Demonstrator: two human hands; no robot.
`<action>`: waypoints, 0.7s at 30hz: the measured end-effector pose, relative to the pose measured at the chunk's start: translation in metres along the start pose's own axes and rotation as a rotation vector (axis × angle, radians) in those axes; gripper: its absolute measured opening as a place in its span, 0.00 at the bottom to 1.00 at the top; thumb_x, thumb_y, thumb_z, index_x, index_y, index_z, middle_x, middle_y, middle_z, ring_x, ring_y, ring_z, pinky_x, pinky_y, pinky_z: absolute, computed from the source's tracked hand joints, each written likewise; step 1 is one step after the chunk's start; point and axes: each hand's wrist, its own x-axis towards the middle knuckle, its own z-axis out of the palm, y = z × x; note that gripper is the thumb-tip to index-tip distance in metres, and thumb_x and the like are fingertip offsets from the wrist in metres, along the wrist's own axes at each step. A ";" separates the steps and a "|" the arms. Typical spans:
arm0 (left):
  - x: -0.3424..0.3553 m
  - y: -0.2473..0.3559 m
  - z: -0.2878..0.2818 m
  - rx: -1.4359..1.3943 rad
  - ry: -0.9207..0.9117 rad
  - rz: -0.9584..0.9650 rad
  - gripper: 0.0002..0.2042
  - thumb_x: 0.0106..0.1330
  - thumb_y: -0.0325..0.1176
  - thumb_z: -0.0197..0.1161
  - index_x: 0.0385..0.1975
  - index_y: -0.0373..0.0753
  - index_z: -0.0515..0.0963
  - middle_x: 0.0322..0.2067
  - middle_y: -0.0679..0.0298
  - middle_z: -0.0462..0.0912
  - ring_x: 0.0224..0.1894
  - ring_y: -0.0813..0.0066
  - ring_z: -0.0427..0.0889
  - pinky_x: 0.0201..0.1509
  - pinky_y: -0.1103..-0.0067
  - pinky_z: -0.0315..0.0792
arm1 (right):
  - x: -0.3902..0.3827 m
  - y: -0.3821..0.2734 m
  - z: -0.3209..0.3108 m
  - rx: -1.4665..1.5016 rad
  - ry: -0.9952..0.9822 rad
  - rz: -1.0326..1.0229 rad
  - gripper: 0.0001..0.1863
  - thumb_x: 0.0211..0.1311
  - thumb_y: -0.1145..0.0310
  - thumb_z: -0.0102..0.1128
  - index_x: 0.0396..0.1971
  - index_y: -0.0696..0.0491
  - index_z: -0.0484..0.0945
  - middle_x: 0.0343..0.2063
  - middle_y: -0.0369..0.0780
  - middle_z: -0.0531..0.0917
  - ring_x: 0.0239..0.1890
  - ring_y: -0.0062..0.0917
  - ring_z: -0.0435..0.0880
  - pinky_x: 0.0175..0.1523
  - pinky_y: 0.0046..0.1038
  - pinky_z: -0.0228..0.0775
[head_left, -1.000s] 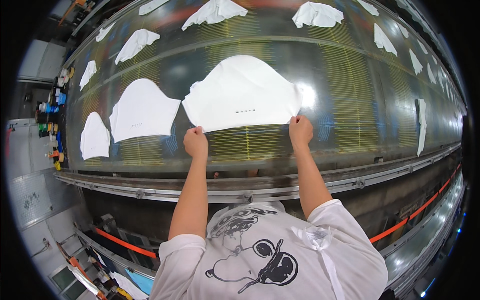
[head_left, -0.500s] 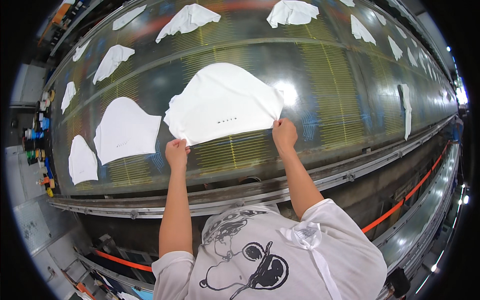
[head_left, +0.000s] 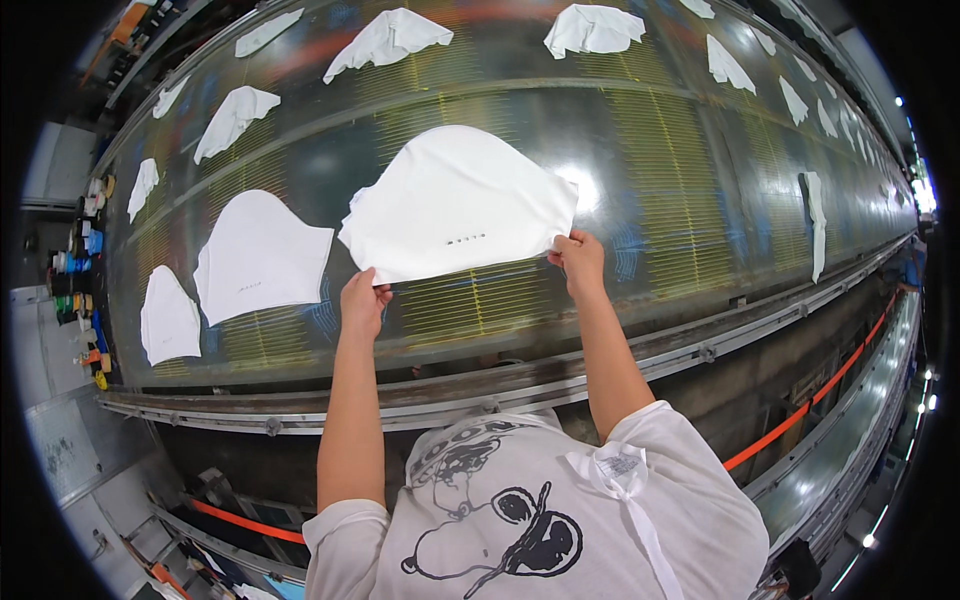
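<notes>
A white sleeve-shaped fabric piece [head_left: 460, 200] with a small dark printed mark near its lower edge is stretched between my two hands over the long table [head_left: 560, 130]. My left hand [head_left: 364, 303] pinches its lower left corner. At the lower right corner my right hand [head_left: 580, 262] grips the cloth between thumb and fingers. The piece's left edge looks layered, and its curved top points away from me. Left of it, a similar white fabric piece [head_left: 262, 255] lies flat, and a narrower white piece [head_left: 170, 318] lies beyond that one.
Crumpled white pieces [head_left: 390, 42] lie in rows along the far side. A narrow white strip [head_left: 815, 225] rests toward the right. Yellow striped patches [head_left: 665, 190] mark the tabletop. A metal rail [head_left: 540, 392] runs along the near edge; an orange bar [head_left: 800, 410] stands at right.
Both hands keep hold of the fabric's lower corners. The view has shifted slightly, so the table and pieces appear a little further right. My right hand's fingers have shifted slightly on the corner.
</notes>
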 end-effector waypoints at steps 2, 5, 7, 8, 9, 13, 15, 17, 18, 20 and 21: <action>-0.011 0.004 0.012 0.132 0.023 0.051 0.12 0.76 0.37 0.54 0.47 0.35 0.76 0.34 0.64 0.80 0.31 0.78 0.80 0.31 0.80 0.77 | -0.014 -0.013 0.013 0.056 -0.116 0.018 0.08 0.63 0.73 0.63 0.37 0.62 0.79 0.31 0.38 0.83 0.30 0.22 0.82 0.37 0.25 0.78; -0.035 0.019 0.036 0.287 -0.114 0.242 0.12 0.78 0.36 0.53 0.51 0.36 0.77 0.37 0.66 0.82 0.33 0.81 0.79 0.36 0.82 0.77 | -0.052 -0.043 0.051 0.089 -0.348 -0.028 0.08 0.64 0.73 0.64 0.39 0.62 0.79 0.31 0.37 0.83 0.30 0.20 0.81 0.39 0.24 0.77; -0.058 0.030 0.045 0.303 -0.213 0.380 0.10 0.79 0.36 0.52 0.46 0.37 0.77 0.34 0.67 0.82 0.31 0.82 0.78 0.37 0.81 0.76 | -0.091 -0.060 0.087 0.141 -0.588 -0.090 0.10 0.64 0.73 0.64 0.41 0.63 0.79 0.30 0.37 0.83 0.29 0.19 0.79 0.39 0.25 0.77; -0.070 0.036 0.045 0.256 -0.309 0.466 0.09 0.79 0.36 0.53 0.43 0.38 0.77 0.34 0.67 0.82 0.30 0.83 0.78 0.36 0.82 0.75 | -0.111 -0.070 0.096 0.163 -0.589 -0.082 0.10 0.65 0.73 0.64 0.41 0.62 0.80 0.31 0.36 0.82 0.30 0.18 0.78 0.40 0.24 0.76; -0.084 0.041 0.044 0.192 -0.384 0.534 0.09 0.79 0.36 0.53 0.42 0.37 0.76 0.34 0.68 0.83 0.30 0.83 0.78 0.36 0.82 0.75 | -0.129 -0.084 0.094 0.252 -0.683 -0.126 0.09 0.65 0.72 0.64 0.41 0.61 0.80 0.31 0.35 0.82 0.30 0.17 0.78 0.40 0.24 0.75; -0.120 0.058 -0.016 0.157 -0.342 0.431 0.10 0.79 0.37 0.53 0.42 0.36 0.77 0.34 0.68 0.83 0.33 0.84 0.78 0.38 0.81 0.74 | -0.191 -0.110 0.080 0.178 -0.572 -0.228 0.08 0.68 0.72 0.63 0.42 0.59 0.80 0.34 0.34 0.82 0.34 0.16 0.77 0.39 0.23 0.73; -0.132 0.060 -0.062 0.153 -0.367 0.431 0.11 0.79 0.36 0.53 0.45 0.36 0.77 0.38 0.67 0.83 0.36 0.82 0.80 0.42 0.81 0.76 | -0.219 -0.104 0.079 0.174 -0.521 -0.245 0.09 0.68 0.72 0.62 0.44 0.59 0.79 0.35 0.35 0.83 0.34 0.16 0.79 0.37 0.22 0.74; -0.138 0.068 -0.113 0.045 -0.372 0.422 0.11 0.79 0.36 0.53 0.49 0.36 0.78 0.41 0.66 0.84 0.40 0.81 0.81 0.46 0.80 0.77 | -0.252 -0.097 0.083 0.239 -0.431 -0.248 0.10 0.69 0.73 0.60 0.47 0.59 0.78 0.37 0.37 0.84 0.34 0.18 0.82 0.35 0.22 0.74; -0.141 0.075 -0.144 -0.065 -0.368 0.416 0.12 0.79 0.36 0.54 0.50 0.36 0.78 0.43 0.66 0.84 0.42 0.80 0.82 0.48 0.80 0.77 | -0.272 -0.093 0.087 0.257 -0.473 -0.323 0.11 0.69 0.73 0.59 0.48 0.59 0.77 0.37 0.38 0.84 0.35 0.19 0.82 0.34 0.21 0.74; -0.141 0.094 -0.213 -0.274 -0.386 0.375 0.14 0.78 0.36 0.55 0.56 0.37 0.77 0.49 0.65 0.84 0.49 0.79 0.83 0.54 0.77 0.78 | -0.310 -0.086 0.101 0.270 -0.345 -0.395 0.10 0.70 0.73 0.58 0.49 0.58 0.76 0.38 0.39 0.85 0.35 0.20 0.83 0.34 0.22 0.74; -0.140 0.107 -0.249 -0.260 -0.389 0.420 0.13 0.78 0.36 0.55 0.55 0.37 0.78 0.48 0.66 0.84 0.49 0.79 0.83 0.52 0.76 0.79 | -0.325 -0.078 0.116 0.287 -0.324 -0.383 0.10 0.70 0.73 0.58 0.48 0.57 0.76 0.38 0.38 0.84 0.35 0.20 0.83 0.34 0.22 0.74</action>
